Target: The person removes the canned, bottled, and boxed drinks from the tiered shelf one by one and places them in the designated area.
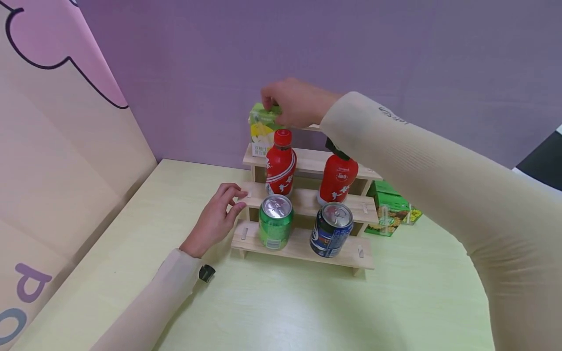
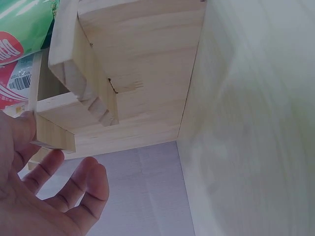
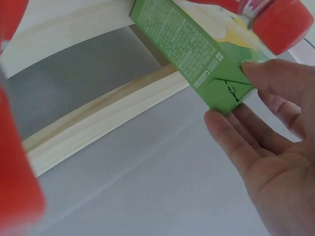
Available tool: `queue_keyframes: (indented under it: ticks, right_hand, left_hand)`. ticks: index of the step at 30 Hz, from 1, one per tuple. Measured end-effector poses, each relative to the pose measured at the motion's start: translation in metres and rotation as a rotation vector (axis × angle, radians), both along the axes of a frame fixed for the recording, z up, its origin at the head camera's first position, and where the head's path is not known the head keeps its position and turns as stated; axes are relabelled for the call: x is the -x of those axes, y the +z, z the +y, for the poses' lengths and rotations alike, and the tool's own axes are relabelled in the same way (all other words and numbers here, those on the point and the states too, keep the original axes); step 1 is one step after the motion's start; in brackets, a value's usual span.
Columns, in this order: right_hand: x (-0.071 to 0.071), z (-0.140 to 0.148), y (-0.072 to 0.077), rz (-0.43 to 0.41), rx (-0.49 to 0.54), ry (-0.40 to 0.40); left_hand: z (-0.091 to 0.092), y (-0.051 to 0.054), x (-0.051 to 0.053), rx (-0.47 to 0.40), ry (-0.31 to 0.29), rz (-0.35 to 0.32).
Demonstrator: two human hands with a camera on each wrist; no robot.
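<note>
At the upper left of a stepped wooden shelf (image 1: pixel 307 162), my right hand (image 1: pixel 300 101) pinches the top of a green and yellow carton (image 1: pixel 262 129). The right wrist view has the hand (image 3: pixel 280 128) with thumb and fingers at the end of the carton (image 3: pixel 197 54). My left hand (image 1: pixel 213 219) is at the left end of the middle tier, fingers loosely bent; in the left wrist view fingertips of this hand (image 2: pixel 54 191) touch the board's end (image 2: pixel 54 135). Two red bottles (image 1: pixel 281 168) (image 1: pixel 338 179) stand behind a green can (image 1: pixel 275 222) and a dark blue can (image 1: pixel 331 229).
Green packages (image 1: pixel 388 207) lie on the table right of the shelf, partly behind my right sleeve. A purple wall (image 1: pixel 197 73) rises behind the shelf, and a patterned panel (image 1: pixel 57 122) borders the pale table (image 1: pixel 272 312) on the left.
</note>
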State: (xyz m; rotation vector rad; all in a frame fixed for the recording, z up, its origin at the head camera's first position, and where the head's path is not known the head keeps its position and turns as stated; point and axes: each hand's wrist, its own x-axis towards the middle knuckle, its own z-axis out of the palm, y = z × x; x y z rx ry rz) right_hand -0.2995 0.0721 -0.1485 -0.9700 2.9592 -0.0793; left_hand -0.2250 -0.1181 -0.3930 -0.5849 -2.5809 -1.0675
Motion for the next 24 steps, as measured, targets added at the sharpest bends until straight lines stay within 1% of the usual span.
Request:
queue_keyframes:
  ticks: [7, 12, 16, 19, 24]
  right_hand:
    - [-0.005, 0.008, -0.001, 0.028, 0.066, 0.052]
    - [-0.005, 0.025, 0.005, 0.064, 0.112, 0.091]
    - [-0.007, 0.04, 0.012, 0.111, 0.144, 0.139]
    - [-0.01, 0.05, 0.017, 0.149, 0.159, 0.145]
    - [-0.017, 0.07, 0.026, 0.193, 0.184, 0.12]
  left_hand:
    - [0.002, -0.001, -0.001, -0.005, -0.007, 0.009]
    - [0.0, -0.003, 0.001, -0.001, -0.009, 0.021]
    - [-0.002, -0.004, 0.003, 0.0, -0.001, 0.02]
    - [-0.004, -0.004, 0.003, 0.001, 0.0, 0.023]
    - [-0.006, -0.004, 0.003, 0.005, 0.004, 0.024]
